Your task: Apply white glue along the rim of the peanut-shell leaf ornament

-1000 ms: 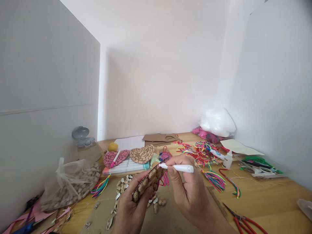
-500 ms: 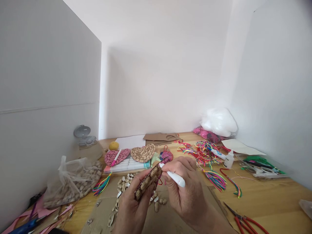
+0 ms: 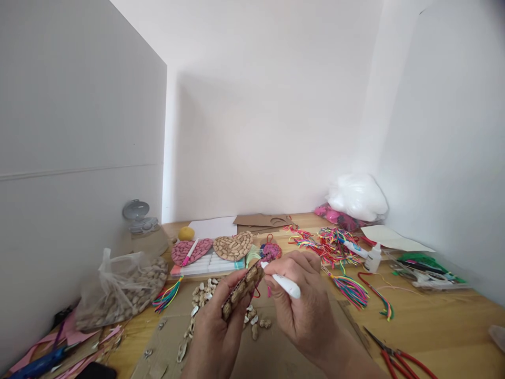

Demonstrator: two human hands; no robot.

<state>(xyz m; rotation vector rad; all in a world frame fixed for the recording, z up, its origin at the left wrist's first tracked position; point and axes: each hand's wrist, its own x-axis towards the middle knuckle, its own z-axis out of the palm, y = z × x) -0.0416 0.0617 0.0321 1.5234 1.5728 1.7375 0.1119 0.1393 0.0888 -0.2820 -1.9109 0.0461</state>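
Since a second ago the marker has tilted from level to tip-down. Right hand grip closed round it, tip touching the peanut-shell piece. Left hand grip clamps that piece, edge-on, above the surface.

just the one cam here, strapped to the person's head, looking forward and down across the wooden table toward the corner wall at 12 o'clock. It sits close over the left hand and right hand down at 6 o'clock
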